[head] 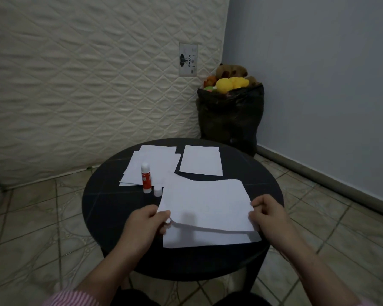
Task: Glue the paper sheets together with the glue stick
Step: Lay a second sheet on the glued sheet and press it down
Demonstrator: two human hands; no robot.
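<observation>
A white paper sheet (205, 204) is held slightly lifted over the round black table (111, 206). My left hand (146, 224) pinches its near left corner and my right hand (268, 215) pinches its near right corner. Under it lies another white sheet (208, 238), flat on the table, its front edge showing. A red and white glue stick (146, 178) stands upright and uncapped to the left, with its small white cap (157, 191) beside it. A stack of sheets (153, 164) lies at the back left and a single sheet (201, 160) at the back middle.
A quilted mattress (86, 85) leans against the wall behind the table. A black bag (230, 120) full of soft toys stands in the corner at the back right. Tiled floor surrounds the table.
</observation>
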